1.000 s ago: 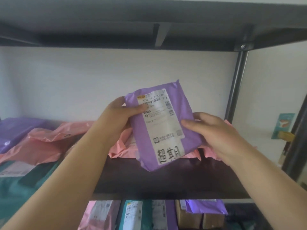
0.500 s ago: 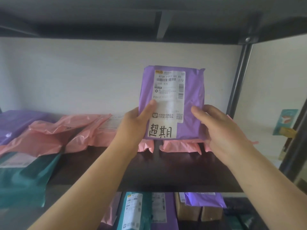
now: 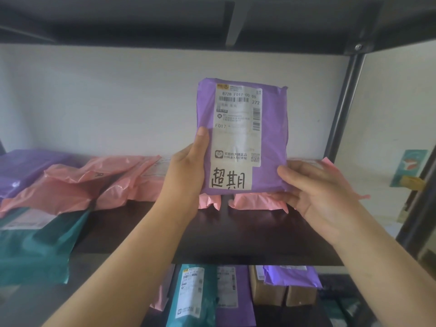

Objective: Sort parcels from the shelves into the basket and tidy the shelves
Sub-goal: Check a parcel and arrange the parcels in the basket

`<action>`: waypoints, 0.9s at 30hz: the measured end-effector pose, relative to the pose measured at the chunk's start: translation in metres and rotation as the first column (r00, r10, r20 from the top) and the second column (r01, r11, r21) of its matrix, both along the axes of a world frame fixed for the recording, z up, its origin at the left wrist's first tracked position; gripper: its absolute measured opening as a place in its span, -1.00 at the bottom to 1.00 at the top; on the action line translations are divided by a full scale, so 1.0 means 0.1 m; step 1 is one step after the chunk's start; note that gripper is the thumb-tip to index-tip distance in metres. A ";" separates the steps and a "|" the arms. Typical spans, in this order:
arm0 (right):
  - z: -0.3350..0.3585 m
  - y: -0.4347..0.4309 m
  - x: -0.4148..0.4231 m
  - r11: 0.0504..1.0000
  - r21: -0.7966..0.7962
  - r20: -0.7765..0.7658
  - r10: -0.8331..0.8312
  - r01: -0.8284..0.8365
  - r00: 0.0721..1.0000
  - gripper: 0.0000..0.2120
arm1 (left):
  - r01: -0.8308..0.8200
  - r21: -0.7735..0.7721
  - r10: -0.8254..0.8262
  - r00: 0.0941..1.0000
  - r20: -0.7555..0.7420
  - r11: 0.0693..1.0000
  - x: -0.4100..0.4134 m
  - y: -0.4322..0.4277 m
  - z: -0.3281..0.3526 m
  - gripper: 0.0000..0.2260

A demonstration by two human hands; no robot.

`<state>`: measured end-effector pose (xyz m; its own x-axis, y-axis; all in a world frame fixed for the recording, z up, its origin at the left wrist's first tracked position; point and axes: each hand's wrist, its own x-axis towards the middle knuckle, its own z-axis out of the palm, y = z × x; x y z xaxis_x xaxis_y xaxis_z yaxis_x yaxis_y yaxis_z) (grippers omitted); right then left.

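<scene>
Left grip (image 3: pixel 186 172) and right grip (image 3: pixel 320 192) both clamp one upright purple parcel (image 3: pixel 272 138).

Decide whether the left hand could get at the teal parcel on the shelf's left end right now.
Probably not yet: the left hand grips the purple parcel. The teal parcel itself lies mostly uncovered at the front edge of the shelf, so the path looks free.

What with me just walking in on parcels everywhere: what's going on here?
A person holds a purple parcel upright before the shelf, label facing them. The left hand grips its left edge, the right hand pinches its lower right corner. Pink parcels and a teal parcel lie on the shelf. No basket shows.
</scene>
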<state>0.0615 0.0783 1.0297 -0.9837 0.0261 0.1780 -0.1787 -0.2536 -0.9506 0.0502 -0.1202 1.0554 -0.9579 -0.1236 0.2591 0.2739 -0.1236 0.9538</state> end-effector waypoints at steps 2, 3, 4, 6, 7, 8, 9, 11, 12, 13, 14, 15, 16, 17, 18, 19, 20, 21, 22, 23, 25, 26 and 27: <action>-0.02 -0.01 0.00 0.999 -0.025 0.021 0.035 -0.035 0.999 -0.85 | 0.023 -0.017 -0.023 1.000 -0.015 1.000 0.02 -0.01 0.01 -0.63; -0.04 -0.02 0.00 0.998 -0.035 0.028 0.048 -0.047 0.998 -0.87 | 0.030 -0.023 -0.030 0.999 -0.022 0.999 0.03 -0.02 0.01 -0.63; -0.04 -0.02 0.00 0.998 -0.042 0.032 0.056 -0.055 0.998 -0.86 | 0.033 -0.026 -0.034 0.999 -0.027 0.999 0.05 -0.02 0.02 -0.63; -0.05 -0.04 0.00 0.996 -0.052 0.033 0.069 -0.067 0.997 -0.83 | 0.041 -0.026 -0.042 0.998 -0.037 0.999 0.04 -0.04 0.02 -0.63; -0.05 -0.05 0.01 0.996 -0.057 0.027 0.071 -0.069 0.997 -0.82 | 0.046 -0.023 -0.047 0.998 -0.046 0.999 0.04 -0.05 0.02 -0.63; -0.04 -0.06 0.02 0.996 -0.059 0.018 0.070 -0.069 0.997 -0.81 | 0.052 -0.022 -0.053 0.997 -0.052 0.998 0.05 -0.05 0.02 -0.63; -0.03 -0.07 0.03 0.996 -0.053 0.005 0.065 -0.065 0.998 -0.80 | 0.059 -0.027 -0.061 0.996 -0.063 0.998 0.05 -0.07 0.01 -0.63; -0.01 -0.08 0.08 0.999 -0.024 -0.033 0.047 -0.048 0.998 -0.75 | 0.064 -0.055 -0.067 0.996 -0.065 0.996 0.04 -0.07 -0.01 -0.62; 0.00 -0.09 0.10 0.999 -0.009 -0.049 0.042 -0.042 0.998 -0.71 | 0.063 -0.083 -0.068 0.996 -0.062 0.995 0.05 -0.07 -0.03 -0.62; 0.01 -0.09 0.13 0.999 -0.003 -0.057 0.043 -0.043 0.997 -0.68 | 0.068 -0.121 -0.076 0.995 -0.059 0.990 0.05 -0.06 -0.06 -0.63; 0.01 -0.10 0.16 0.999 0.002 -0.058 0.044 -0.044 0.997 -0.66 | 0.075 -0.151 -0.084 0.995 -0.052 0.986 0.06 -0.05 -0.09 -0.63; 0.00 -0.10 0.18 0.999 0.006 -0.056 0.038 -0.038 0.998 -0.66 | 0.083 -0.182 -0.092 0.995 -0.042 0.980 0.04 -0.05 -0.13 -0.62; -0.01 -0.10 0.19 1.000 0.014 -0.058 0.025 -0.024 0.998 -0.66 | 0.095 -0.200 -0.103 0.994 -0.031 0.975 0.03 -0.04 -0.16 -0.62; -0.05 -0.08 0.21 1.000 0.017 -0.060 0.008 -0.007 0.998 -0.67 | 0.112 -0.216 -0.119 0.993 -0.019 0.970 0.01 -0.03 -0.19 -0.61; -0.07 -0.07 0.23 1.000 0.022 -0.063 0.010 -0.008 0.998 -0.67 | 0.129 -0.221 -0.134 0.991 -0.010 0.967 0.02 -0.02 -0.21 -0.62; -0.11 -0.05 0.26 1.000 0.024 -0.065 0.008 -0.007 0.998 -0.66 | 0.155 -0.224 -0.161 0.987 -0.005 0.962 0.00 -0.01 -0.24 -0.62; -0.15 -0.03 0.29 1.000 0.026 -0.065 -0.009 0.011 0.998 -0.67 | 0.185 -0.221 -0.191 0.982 -0.005 0.958 -0.02 0.01 -0.27 -0.64; -0.19 0.00 0.33 0.999 0.027 -0.061 -0.034 0.035 0.998 -0.67 | 0.211 -0.207 -0.215 0.977 0.000 0.955 -0.03 0.03 -0.30 -0.68; -0.24 0.03 0.37 0.998 0.022 -0.057 -0.050 0.051 0.997 -0.67 | 0.236 -0.186 -0.240 0.971 0.003 0.954 -0.03 0.05 -0.32 -0.70; -0.30 0.07 0.42 0.998 0.017 -0.051 -0.066 0.066 0.997 -0.65 | 0.268 -0.178 -0.271 0.963 0.011 0.947 -0.02 0.09 -0.36 -0.72; -0.40 0.16 0.51 0.994 0.028 -0.039 -0.105 0.106 0.994 -0.60 | 0.351 -0.185 -0.355 0.935 0.011 0.918 -0.01 0.17 -0.45 -0.84; -0.50 0.24 0.62 0.989 0.034 -0.024 -0.140 0.141 0.990 -0.59 | 0.418 -0.194 -0.420 0.907 0.033 0.887 0.03 0.26 -0.53 -0.85; -0.53 0.28 0.63 0.985 0.044 -0.022 -0.165 0.166 0.986 -0.58 | 0.463 -0.207 -0.464 0.885 0.043 0.862 0.05 0.29 -0.54 -0.79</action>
